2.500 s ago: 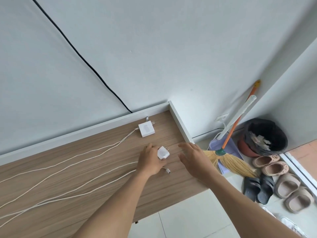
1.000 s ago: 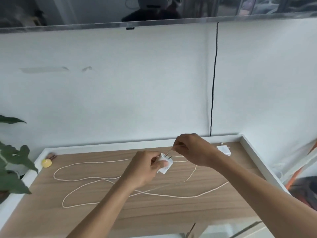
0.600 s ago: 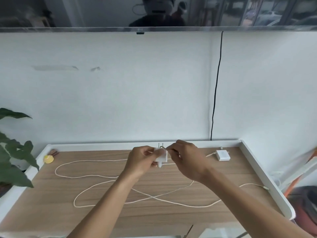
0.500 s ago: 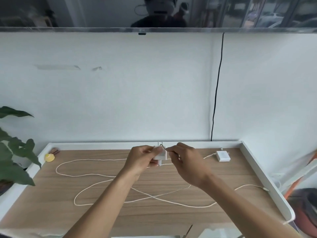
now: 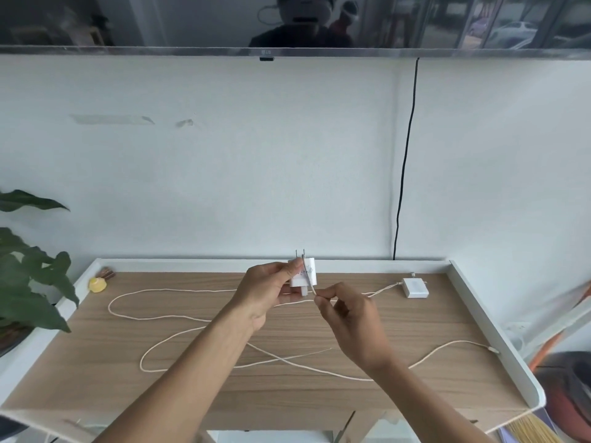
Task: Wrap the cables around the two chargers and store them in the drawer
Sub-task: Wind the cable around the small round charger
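Chargers first: one small white charger (image 5: 303, 272) is pinched in the left hand (image 5: 267, 290) above the tabletop (image 5: 204, 391), right-hand fingers (image 5: 321, 298) nipping its limp, light cable (image 5: 192, 324) close by the body; the second charger (image 5: 415, 287) lies far right.

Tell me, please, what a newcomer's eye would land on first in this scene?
First, the two hands raised mid-frame: the left hand holds a white charger with its prongs up, while the right hand pinches its cable against it. Next, long pale cable loops sprawl across the wooden desk, and a second charger lies near its back right corner.
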Demonstrator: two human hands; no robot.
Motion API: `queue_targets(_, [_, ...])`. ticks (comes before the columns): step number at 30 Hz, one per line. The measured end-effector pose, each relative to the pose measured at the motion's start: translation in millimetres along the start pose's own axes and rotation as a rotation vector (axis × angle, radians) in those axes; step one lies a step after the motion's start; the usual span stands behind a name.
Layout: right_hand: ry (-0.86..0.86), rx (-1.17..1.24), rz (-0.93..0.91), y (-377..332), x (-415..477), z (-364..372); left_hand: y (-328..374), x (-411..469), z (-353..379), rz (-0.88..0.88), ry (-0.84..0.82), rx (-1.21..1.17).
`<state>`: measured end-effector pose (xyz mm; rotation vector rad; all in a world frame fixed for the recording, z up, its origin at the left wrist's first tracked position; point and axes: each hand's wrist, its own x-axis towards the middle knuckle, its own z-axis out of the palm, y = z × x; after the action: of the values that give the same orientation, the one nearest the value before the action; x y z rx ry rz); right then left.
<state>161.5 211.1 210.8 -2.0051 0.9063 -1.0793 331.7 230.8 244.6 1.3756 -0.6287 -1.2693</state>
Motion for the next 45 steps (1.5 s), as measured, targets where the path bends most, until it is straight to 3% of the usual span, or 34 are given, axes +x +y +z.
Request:
queue_targets(4, [-0.05,0.1,0.117,2.5,4.0,0.2,1.7,-3.5,2.4,0.019,-0.046,-0.016])
queue_targets(9, [-0.137,0.087,0.128,6.9,14.5,-1.8,7.5,-7.5,-4.4,0.071,-0.124,0.092])
queue_targets(19, [-0.461,-0.311,0.162,-1.5,55.7,-23.9,1.1,-17.3,-19.7,0.25,-0.216,0.555])
queue_targets(24, [-0.578,-0.325,0.24,-11.2,67.8,-26.1,-0.2,-17.8,-19.3,0.29,-0.176,0.871])
queue_targets(28, [-0.603,-0.361,0.308,-19.0,75.4,-27.8,1.9,-16.3,-19.6,0.264,-0.135,0.971])
queue_targets(38, [-0.449,-0.372,0.313,-34.3,67.3,-26.7,-6.5,-9.6,-17.4,0.198,-0.037,0.899])
queue_targets(45, [-0.249,-0.364,0.17,-34.2,31.7,-7.3,-15.8,-8.9,-6.0,0.037,0.021,0.403])
